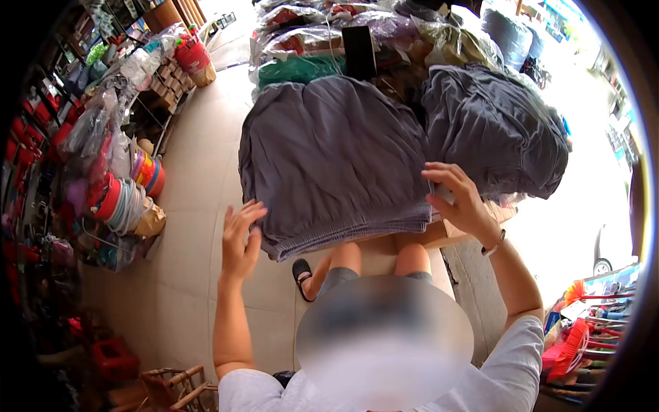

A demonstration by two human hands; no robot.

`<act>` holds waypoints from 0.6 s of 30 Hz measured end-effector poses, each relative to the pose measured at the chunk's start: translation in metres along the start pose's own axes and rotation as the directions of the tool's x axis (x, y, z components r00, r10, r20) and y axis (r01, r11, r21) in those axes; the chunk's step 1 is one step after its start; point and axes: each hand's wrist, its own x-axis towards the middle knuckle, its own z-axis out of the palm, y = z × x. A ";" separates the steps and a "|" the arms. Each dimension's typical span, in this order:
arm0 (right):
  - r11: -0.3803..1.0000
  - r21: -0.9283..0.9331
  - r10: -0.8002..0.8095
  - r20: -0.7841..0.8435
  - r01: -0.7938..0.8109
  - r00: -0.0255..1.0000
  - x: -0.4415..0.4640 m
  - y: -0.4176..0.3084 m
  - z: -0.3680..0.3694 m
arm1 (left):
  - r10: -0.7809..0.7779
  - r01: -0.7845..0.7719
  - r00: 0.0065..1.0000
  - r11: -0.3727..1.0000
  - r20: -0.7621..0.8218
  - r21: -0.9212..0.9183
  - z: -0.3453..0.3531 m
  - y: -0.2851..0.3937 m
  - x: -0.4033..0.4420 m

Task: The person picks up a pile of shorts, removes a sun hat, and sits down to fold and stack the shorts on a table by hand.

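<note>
1. Left hand (241,240): open, fingers apart and slightly curled, at the near-left edge of the gray garment pile (333,151). My fingertips meet the edge of the cloth in view; cannot tell whether they press on it. Nothing is clamped.
2. Right hand (461,200): open, thumb and fingers spread, at the right edge of the same pile. Fingertips at or just beside the cloth; contact uncertain. A band (493,243) is on this wrist.
3. Gray garment pile: in front of me, between my hands, above my knees in the view. Top face spread broad with soft wrinkles; gathered, ribbed edge toward me, several layers showing there.
4. Second gray pile (491,130): just right of the first, beyond my right hand, more crumpled on top.
5. Wooden surface (449,235): partly visible below the piles, near my right hand. How far it runs under the cloth is hidden.
6. Dark rectangular object (360,53): just beyond the far edge of the first pile, among plastic-wrapped goods (302,42).
7. Surroundings: tiled floor (189,240) to the left, crowded shelves (51,147) past it; red-bristled brooms (573,347) at lower right.
</note>
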 end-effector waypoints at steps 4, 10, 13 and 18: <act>0.992 0.089 -0.078 -0.079 0.085 0.994 0.073 0.003 0.020 | 0.198 -0.195 0.978 0.979 -0.060 0.058 0.031 0.010 0.085; 0.953 0.279 0.186 -0.230 -0.118 0.955 0.220 0.043 0.083 | 0.136 -0.099 0.895 0.989 -0.424 0.109 0.053 -0.058 0.217; 0.912 0.339 0.320 -0.237 -0.231 0.917 0.273 0.068 0.113 | -0.204 0.219 0.950 0.975 -0.237 0.039 0.047 -0.069 0.254; 0.936 -0.171 0.335 0.154 -0.309 0.929 0.283 0.057 0.107 | -0.270 0.271 0.963 0.961 -0.018 0.057 0.042 -0.087 0.263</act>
